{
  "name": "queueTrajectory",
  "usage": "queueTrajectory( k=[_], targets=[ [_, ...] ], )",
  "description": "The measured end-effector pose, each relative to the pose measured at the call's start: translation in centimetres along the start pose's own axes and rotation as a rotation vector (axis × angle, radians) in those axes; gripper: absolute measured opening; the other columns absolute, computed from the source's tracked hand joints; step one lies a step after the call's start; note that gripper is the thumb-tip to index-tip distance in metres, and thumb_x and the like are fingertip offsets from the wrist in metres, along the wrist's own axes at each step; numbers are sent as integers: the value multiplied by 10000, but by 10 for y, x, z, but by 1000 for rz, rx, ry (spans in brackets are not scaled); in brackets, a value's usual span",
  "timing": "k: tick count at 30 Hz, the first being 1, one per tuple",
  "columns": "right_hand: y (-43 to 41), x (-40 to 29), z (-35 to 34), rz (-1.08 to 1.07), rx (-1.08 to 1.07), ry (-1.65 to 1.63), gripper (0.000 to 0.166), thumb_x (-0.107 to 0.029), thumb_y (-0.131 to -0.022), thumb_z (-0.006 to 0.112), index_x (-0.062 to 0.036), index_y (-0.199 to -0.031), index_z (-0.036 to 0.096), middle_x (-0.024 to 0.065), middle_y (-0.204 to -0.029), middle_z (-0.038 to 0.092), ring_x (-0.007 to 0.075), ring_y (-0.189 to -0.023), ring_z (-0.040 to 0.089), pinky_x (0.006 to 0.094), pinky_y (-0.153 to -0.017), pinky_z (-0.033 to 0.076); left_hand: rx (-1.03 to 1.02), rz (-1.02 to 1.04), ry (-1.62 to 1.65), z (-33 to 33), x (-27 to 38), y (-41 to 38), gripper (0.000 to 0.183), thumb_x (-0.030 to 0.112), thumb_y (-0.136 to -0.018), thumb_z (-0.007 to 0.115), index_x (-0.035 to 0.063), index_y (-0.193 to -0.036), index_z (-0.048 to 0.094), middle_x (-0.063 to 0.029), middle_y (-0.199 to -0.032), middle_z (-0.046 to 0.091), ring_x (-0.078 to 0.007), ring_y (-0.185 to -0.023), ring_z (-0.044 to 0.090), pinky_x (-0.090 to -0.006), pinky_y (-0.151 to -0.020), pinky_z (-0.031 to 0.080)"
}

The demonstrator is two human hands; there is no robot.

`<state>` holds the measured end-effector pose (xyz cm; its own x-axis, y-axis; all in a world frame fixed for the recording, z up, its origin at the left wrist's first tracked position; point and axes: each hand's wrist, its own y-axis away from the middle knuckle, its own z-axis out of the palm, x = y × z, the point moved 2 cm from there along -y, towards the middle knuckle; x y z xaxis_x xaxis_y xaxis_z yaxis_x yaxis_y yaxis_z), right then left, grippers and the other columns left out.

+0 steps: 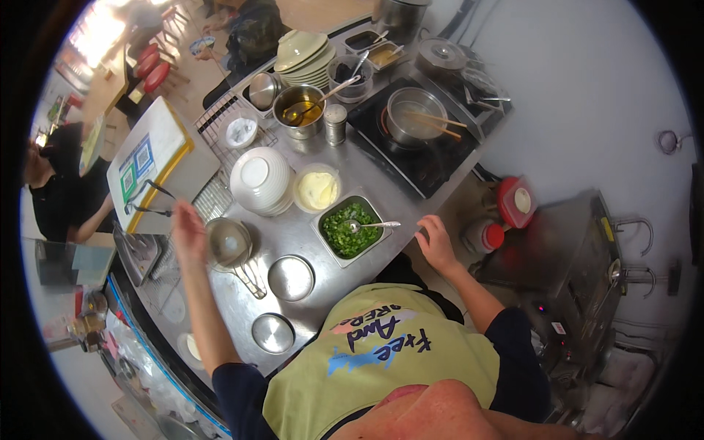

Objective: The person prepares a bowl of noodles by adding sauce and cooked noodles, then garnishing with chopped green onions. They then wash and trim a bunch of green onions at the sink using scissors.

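My left hand point(188, 234) is blurred, raised over the left side of the steel table, and its fingers cannot be made out. Beside its fingertips, a thin black looped item point(153, 197) shows against a white box with a yellow edge point(190, 157). A steel strainer or small pan point(228, 242) sits just right of that hand. My right hand point(436, 242) hovers at the table's near right edge with fingers apart and holds nothing. Nearest to it is a steel tray of chopped green onion point(347, 234), with a metal spoon point(377, 224) resting in it.
An induction cooker point(418, 170) carries a pot point(416, 118) with chopsticks. Stacked white bowls point(261, 181), a tub of pale paste point(318, 188), a pot of yellow oil point(300, 115) and two round steel dishes point(290, 279) point(273, 333) crowd the table. A person point(60, 181) is at the left.
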<state>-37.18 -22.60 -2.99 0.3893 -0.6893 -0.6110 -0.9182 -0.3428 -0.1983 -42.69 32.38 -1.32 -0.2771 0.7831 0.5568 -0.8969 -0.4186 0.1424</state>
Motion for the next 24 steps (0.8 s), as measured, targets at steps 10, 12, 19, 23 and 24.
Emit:
queueTrajectory(
  k=[10,12,19,23,24],
  targets=[
    [-63,-64,18,-611,-439,-460,107,-76,-789,596,-33,-885,575,131,-774,594,316,-691,592,371,-605,481,562,-385,418,42,-288,214,427,337,-913,484,160,-565,310,44,-494,244,-89,-414,244,-242,-372,215],
    [-67,-66,18,-802,-527,-472,111,-102,-783,612,-32,-862,580,136,-746,598,297,-661,596,365,-578,479,642,-322,502,51,-313,239,418,292,-907,504,158,-570,296,42,-496,225,-85,-401,207,-244,-365,190],
    [-58,-52,13,-1186,-866,-512,128,-155,-751,672,-77,-737,571,72,-525,546,226,-462,556,325,-435,426,711,14,356,111,-369,278,395,97,-878,554,160,-603,277,55,-514,218,-60,-404,181,-217,-361,137],
    [-30,-41,5,-1119,-968,-593,159,-182,-754,679,-85,-734,555,63,-501,525,227,-436,538,322,-415,406,809,77,372,132,-399,311,403,77,-869,559,158,-606,266,48,-528,252,-61,-406,196,-219,-364,142],
    [-21,-42,2,-1124,-995,-603,157,-182,-752,681,-87,-732,558,63,-504,527,229,-439,539,324,-417,408,831,93,401,132,-406,321,398,80,-863,566,157,-609,270,44,-528,255,-64,-410,203,-222,-364,151]
  ],
)
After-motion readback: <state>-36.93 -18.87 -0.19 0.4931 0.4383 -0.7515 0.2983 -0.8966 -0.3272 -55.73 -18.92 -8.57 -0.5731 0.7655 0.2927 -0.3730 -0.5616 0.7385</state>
